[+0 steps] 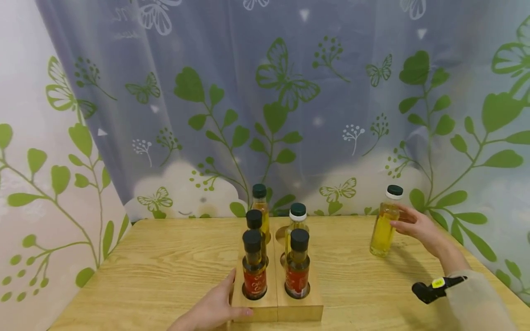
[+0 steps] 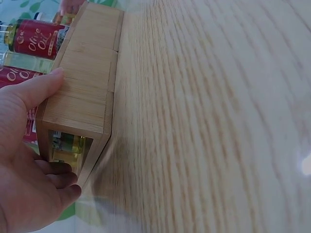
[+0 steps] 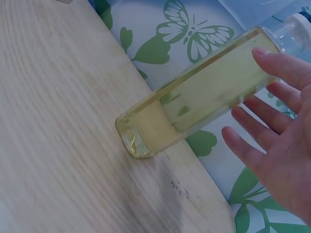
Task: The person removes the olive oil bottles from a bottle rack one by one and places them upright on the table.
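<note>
My right hand (image 1: pixel 420 230) holds a clear glass bottle of yellow oil (image 1: pixel 383 232), with a dark green cap and white collar, between thumb and fingers near its upper part. In the head view it leans slightly over the table's right side; whether its base touches is hard to tell. My left hand (image 1: pixel 211 303) grips the front left corner of a wooden bottle rack (image 1: pixel 298 314). Its thumb presses the front face, and the other fingers (image 2: pixel 68 196) curl by the open end. Two red-labelled olive oil bottles, left (image 1: pixel 254 278) and right (image 1: pixel 297 276), stand in the front holes.
Behind them in the rack stand a dark-capped bottle (image 1: pixel 254 220), a green-capped one (image 1: pixel 259 202) and a white-collared one (image 1: pixel 297 223). A round hole (image 1: pixel 281 233) shows at the back right. The wooden table (image 1: pixel 165 257) meets a leaf-patterned curtain (image 1: pixel 232 92).
</note>
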A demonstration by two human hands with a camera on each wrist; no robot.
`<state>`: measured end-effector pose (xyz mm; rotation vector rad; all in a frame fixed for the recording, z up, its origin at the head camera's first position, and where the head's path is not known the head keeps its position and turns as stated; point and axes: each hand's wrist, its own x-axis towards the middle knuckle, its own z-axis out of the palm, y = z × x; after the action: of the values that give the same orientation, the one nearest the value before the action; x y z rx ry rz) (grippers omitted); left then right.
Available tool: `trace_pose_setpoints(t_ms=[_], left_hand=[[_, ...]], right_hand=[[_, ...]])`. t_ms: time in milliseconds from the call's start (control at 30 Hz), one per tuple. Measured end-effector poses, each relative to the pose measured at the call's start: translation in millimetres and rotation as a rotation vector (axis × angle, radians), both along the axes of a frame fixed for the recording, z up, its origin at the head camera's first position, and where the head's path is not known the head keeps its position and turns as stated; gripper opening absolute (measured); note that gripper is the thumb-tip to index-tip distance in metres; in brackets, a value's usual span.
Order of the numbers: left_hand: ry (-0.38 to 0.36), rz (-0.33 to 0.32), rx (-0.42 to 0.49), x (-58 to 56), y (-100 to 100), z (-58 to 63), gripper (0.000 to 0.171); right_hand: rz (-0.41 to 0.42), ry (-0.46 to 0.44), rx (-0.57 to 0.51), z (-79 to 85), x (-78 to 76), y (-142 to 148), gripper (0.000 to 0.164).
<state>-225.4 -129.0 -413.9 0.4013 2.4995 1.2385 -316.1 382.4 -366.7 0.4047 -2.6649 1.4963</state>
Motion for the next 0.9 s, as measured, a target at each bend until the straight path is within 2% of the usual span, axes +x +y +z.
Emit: trace_pose_setpoints(t_ms=[133, 300, 367, 500, 633, 733, 900], left_hand=[[-0.016, 0.000, -0.004, 0.5, 0, 0.3, 0.114], [0.001, -0.014, -0.026, 0.6, 0, 1.4, 0.114], [0.007, -0.023, -0.031, 0.2, 0, 2.2, 0.114], [-0.003, -0.031, -0.015, -0.3, 0, 4.8, 0.114], [-0.006, -0.032, -0.005, 0.1, -1, 5.7, 0.114], [0.010, -0.035, -0.012, 0.7, -1, 5.4, 0.114], [0.029, -0.038, -0.024, 1.4, 0, 5.4, 0.114]], right_hand=[[-0.044, 0.024, 0.006, -0.1, 9.7, 2, 0.069], [-0.107, 0.057, 0.056, 2.2, 22.3, 3, 0.056], [-0.106, 0.048, 0.074, 3.1, 27.1, 2, 0.050], [-0.029, -0.010, 0.069, 4.2, 33.1, -2, 0.046], [0.096, -0.058, 0.065, 3.5, 34.1, -13, 0.048], [0.182, -0.055, 0.037, 3.6, 33.6, -26, 0.048], [0.254, -0.093, -0.042, 6.5, 33.0, -50, 0.049]])
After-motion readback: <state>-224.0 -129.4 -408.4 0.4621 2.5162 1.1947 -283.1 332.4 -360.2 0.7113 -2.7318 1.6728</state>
